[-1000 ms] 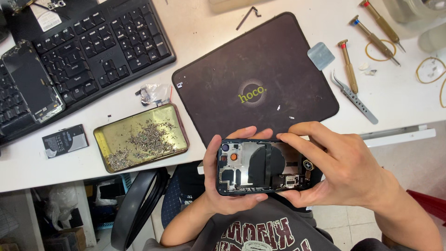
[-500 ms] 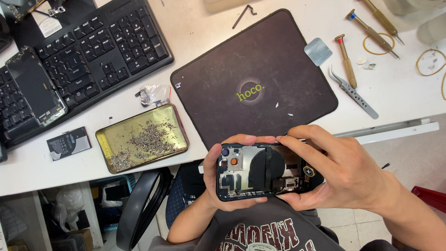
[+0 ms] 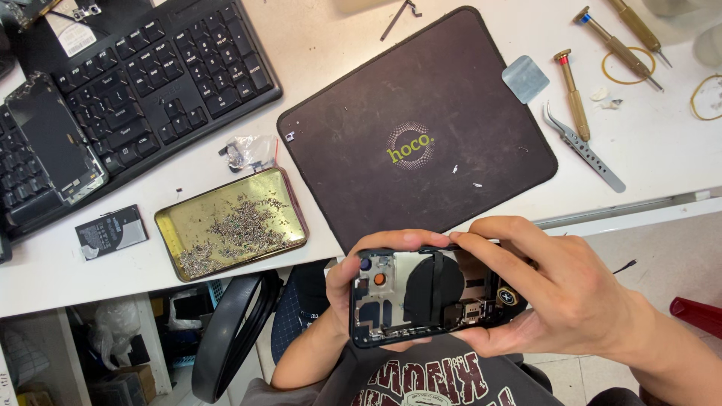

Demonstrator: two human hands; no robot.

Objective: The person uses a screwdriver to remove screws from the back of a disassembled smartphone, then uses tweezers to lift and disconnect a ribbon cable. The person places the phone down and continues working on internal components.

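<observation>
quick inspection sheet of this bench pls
surface: white table, dark mat on it
job's things: opened phone, insides up, held off the table edge
clutter: keyboard with a screen on it, screw tray, screwdrivers, tweezers
grippers: left hand and right hand grip the phone's ends
cables: nothing seen
surroundings: chair under the table
</observation>
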